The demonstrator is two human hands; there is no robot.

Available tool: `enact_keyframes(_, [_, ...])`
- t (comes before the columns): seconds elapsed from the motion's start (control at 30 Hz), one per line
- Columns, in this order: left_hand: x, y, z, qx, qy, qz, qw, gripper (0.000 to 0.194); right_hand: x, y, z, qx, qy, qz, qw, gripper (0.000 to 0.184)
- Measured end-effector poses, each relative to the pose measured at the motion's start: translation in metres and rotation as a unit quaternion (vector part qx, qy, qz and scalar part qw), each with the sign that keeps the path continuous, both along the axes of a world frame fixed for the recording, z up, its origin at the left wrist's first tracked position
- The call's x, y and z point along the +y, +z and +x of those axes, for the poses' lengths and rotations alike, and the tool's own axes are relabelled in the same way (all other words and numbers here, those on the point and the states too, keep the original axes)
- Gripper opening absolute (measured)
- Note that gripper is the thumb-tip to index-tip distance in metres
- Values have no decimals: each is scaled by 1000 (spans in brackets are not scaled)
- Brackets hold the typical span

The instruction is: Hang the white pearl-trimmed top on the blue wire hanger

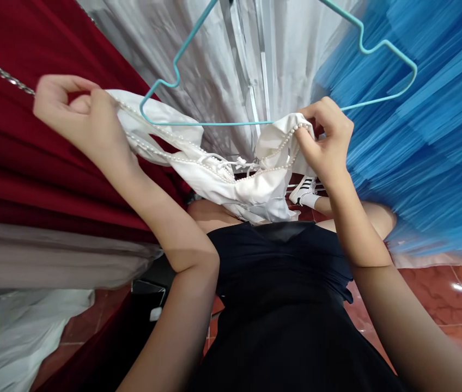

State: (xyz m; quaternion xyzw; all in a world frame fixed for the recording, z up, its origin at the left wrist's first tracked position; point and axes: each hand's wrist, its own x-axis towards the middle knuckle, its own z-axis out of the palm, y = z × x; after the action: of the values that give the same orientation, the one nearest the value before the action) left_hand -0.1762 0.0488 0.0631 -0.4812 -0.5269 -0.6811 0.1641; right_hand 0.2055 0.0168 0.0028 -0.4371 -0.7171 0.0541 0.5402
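A white garment [218, 182] with pearl-beaded edges and lace-up cords hangs between my hands, its lower part falling toward my lap. My left hand [79, 111] is closed on one end of it, at the left. On the other side, my right hand [327, 139] pinches the opposite beaded edge between thumb and fingers. A light-blue wire hanger [231, 124] runs across the garment's upper part, its left end over the white cloth and its right end sticking out beyond my right hand. The hanger's top is out of view.
Dark red fabric [71, 174] hangs at the left, whitish fabric [133, 43] behind the hanger, and blue tulle [431, 147] at the right. A silvery beaded strand [2, 71] reaches my left hand. Pale cloth [14, 326] lies low at the left, over red floor tiles [439, 299].
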Motion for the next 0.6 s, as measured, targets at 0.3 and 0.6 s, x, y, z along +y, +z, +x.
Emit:
enact_keyframes(0.3, [13, 13, 19, 101, -131, 60, 984, 13, 1, 4, -2, -23, -20, 10, 999, 16])
enact_keyframes(0.6, [45, 23, 48, 234, -198, 89, 948, 34, -7, 5, -6, -14, -29, -10, 999, 8])
